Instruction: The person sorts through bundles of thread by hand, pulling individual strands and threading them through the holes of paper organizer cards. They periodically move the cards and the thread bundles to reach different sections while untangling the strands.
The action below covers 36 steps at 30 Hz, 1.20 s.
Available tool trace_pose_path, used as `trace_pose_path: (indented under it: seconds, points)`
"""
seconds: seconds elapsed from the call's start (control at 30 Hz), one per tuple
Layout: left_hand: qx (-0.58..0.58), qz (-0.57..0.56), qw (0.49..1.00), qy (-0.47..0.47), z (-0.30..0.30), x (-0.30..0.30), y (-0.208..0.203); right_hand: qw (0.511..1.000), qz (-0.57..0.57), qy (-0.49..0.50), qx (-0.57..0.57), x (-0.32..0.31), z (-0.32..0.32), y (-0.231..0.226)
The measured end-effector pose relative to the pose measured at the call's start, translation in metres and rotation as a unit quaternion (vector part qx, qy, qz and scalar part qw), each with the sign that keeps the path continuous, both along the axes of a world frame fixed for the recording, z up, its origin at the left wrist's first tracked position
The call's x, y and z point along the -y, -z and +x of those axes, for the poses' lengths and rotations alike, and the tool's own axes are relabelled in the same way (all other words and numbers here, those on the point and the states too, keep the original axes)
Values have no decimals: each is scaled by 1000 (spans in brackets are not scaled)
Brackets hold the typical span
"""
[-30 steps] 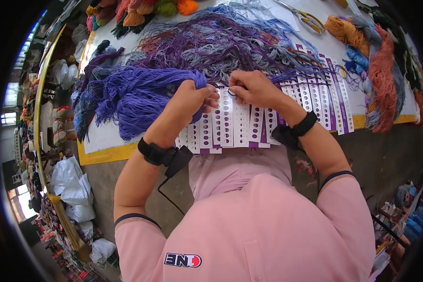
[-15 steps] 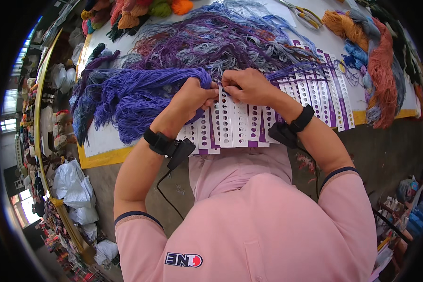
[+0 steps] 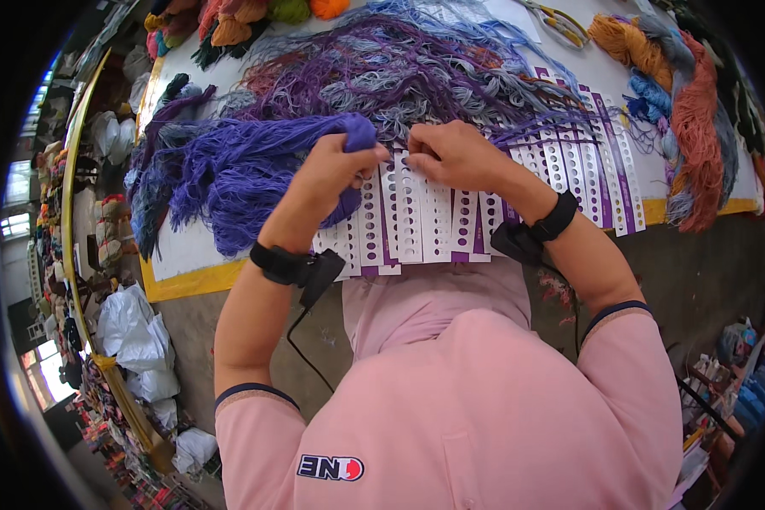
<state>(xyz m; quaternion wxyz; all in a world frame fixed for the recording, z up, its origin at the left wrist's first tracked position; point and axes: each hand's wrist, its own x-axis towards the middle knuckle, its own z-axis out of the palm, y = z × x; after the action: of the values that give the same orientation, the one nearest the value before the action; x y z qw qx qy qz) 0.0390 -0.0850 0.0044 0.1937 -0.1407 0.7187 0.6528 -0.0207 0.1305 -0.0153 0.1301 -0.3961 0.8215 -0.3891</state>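
Observation:
My left hand (image 3: 338, 168) is closed on a violet-blue yarn hank (image 3: 229, 174), which loops over the hand and spreads to the left across the table. Thumb and finger point toward the row of white thread cards (image 3: 409, 217), which have punched holes and purple strips. Just to the right, my right hand (image 3: 457, 155) is curled in a pinch above the upper ends of the cards. Whatever lies between its fingertips is too small to make out. Beyond both hands spreads a loose heap of purple, grey and blue threads (image 3: 382, 76), its strands falling over the cards.
Yellow-handled scissors (image 3: 561, 25) lie at the far right of the white table (image 3: 170, 268), which has a yellow edge. Orange-brown and rust hanks (image 3: 691, 127) hang at the right. Coloured yarn bundles (image 3: 229, 25) sit far left. White plastic bags (image 3: 132, 331) stand beside the table.
My left hand has moved slightly left, away from my right hand, with the violet-blue hank still in it. My right hand has shifted slightly right.

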Motion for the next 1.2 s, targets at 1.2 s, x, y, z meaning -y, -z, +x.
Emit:
trace_pose_path:
  seconds: [1.2]
  points:
    - [17, 433, 895, -108, 10, -10, 15, 916, -109, 72, 379, 34, 10, -7]
